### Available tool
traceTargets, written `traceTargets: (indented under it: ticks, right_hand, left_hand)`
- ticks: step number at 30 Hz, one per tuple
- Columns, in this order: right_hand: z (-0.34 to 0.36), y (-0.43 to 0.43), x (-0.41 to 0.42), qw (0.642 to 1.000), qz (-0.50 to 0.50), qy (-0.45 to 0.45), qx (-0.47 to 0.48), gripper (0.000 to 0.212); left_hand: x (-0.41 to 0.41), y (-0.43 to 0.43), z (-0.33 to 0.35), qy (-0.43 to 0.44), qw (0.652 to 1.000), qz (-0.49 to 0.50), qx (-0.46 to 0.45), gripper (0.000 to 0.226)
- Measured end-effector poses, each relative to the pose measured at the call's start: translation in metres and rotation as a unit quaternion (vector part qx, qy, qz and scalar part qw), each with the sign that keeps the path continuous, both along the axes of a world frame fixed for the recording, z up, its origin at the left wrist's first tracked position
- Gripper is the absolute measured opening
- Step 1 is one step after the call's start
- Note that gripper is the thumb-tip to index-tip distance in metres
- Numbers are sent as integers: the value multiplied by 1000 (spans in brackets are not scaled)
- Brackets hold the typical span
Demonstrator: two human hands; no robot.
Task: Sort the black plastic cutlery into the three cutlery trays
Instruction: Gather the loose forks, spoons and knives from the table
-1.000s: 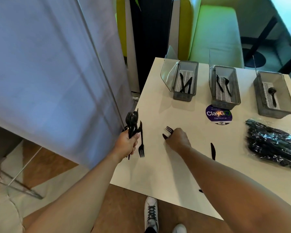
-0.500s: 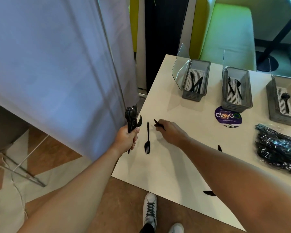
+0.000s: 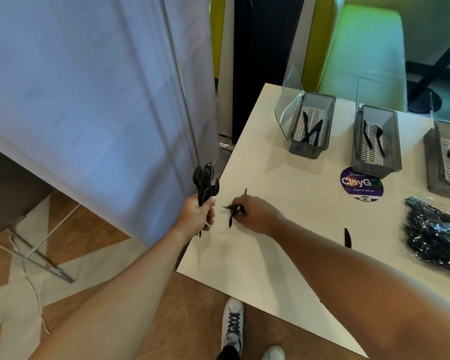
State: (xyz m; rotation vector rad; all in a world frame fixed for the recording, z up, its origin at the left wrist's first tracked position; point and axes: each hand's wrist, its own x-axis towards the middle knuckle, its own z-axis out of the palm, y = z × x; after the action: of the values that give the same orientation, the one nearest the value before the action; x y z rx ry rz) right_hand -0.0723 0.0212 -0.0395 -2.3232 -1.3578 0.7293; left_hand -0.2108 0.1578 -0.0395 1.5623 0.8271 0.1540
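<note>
My left hand point(image 3: 198, 216) is shut on an upright bunch of black forks and spoons point(image 3: 205, 181) at the table's left edge. Just to its right, my right hand point(image 3: 255, 214) rests on the white table point(image 3: 270, 258) with its fingers closed on black cutlery point(image 3: 233, 213); the pieces are blurred. A lone black knife point(image 3: 347, 237) lies further right. Three grey trays stand at the back: the left tray point(image 3: 295, 131) holds knives, the middle tray point(image 3: 392, 141) two pieces, the right tray point(image 3: 430, 162) a spoon.
A clear bag of black cutlery point(image 3: 437, 237) lies at the table's right. A purple round sticker point(image 3: 361, 184) sits before the middle tray. A pale partition panel point(image 3: 94, 100) stands close to the left. A green seat point(image 3: 361, 53) is behind the table.
My right hand has slid left toward the left hand and closed over the fork that lay on the table. The left hand keeps its bunch still.
</note>
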Motion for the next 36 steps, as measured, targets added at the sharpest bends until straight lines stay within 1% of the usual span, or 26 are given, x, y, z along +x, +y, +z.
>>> traceTargets:
  ticks: [3, 4, 6, 8, 10, 13, 14, 16, 17, 19, 20, 22, 24, 28, 29, 32, 33, 35, 36]
  right_hand:
    - [14, -3, 16, 985, -129, 90, 65, 7]
    - [21, -3, 20, 975, -165, 128, 78, 14]
    - [36, -9, 31, 938, -245, 217, 115, 17]
    - [52, -17, 40, 879, -317, 314, 167, 17]
    - [64, -26, 46, 815, -378, 376, 228, 20]
    - [75, -47, 52, 724, -445, 433, 300, 27]
    - [76, -53, 54, 694, -465, 450, 316, 26]
    - [79, -68, 57, 635, -507, 475, 337, 14]
    - [81, -77, 58, 610, -526, 482, 344, 10]
    - [84, -92, 60, 579, -556, 485, 346, 15]
    - [85, -102, 61, 568, -567, 486, 346, 19]
    - [84, -121, 64, 558, -585, 481, 340, 26]
    - [80, -135, 63, 562, -600, 465, 329, 31]
    - [78, -171, 60, 579, -625, 417, 317, 10]
    - [79, -179, 59, 575, -628, 419, 315, 11]
    - [78, -197, 58, 541, -633, 437, 340, 17]
    - [77, -202, 57, 533, -631, 444, 347, 23]
    - [74, -214, 56, 532, -628, 451, 346, 34]
    - [74, -220, 56, 537, -624, 451, 343, 35]
  left_hand:
    - [13, -6, 5, -7, 1000, -6, -16, 22]
    - [18, -10, 7, -13, 1000, -8, -22, 22]
    - [32, -20, 14, -30, 999, -22, -33, 19]
    - [47, -31, 20, -45, 998, -38, -37, 14]
    - [63, -44, 29, -58, 996, -53, -44, 11]
    - [88, -70, 43, -69, 992, -92, -55, 14]
    - [95, -79, 48, -73, 990, -107, -58, 17]
    - [107, -102, 58, -82, 985, -137, -68, 21]
    - [112, -115, 61, -88, 982, -152, -73, 21]
    - [119, -135, 65, -91, 977, -177, -77, 19]
    - [124, -146, 64, -87, 975, -192, -72, 19]
    - [130, -164, 61, -77, 972, -213, -63, 21]
    - [134, -176, 58, -74, 970, -224, -58, 22]
    - [136, -209, 61, -69, 952, -295, -49, 20]
    - [137, -216, 61, -71, 946, -313, -43, 19]
    - [138, -233, 59, -92, 935, -342, -24, 25]
    - [137, -238, 59, -99, 933, -345, -21, 22]
    - [134, -248, 64, -97, 934, -343, -16, 7]
    - [133, -252, 66, -96, 935, -341, -20, 7]
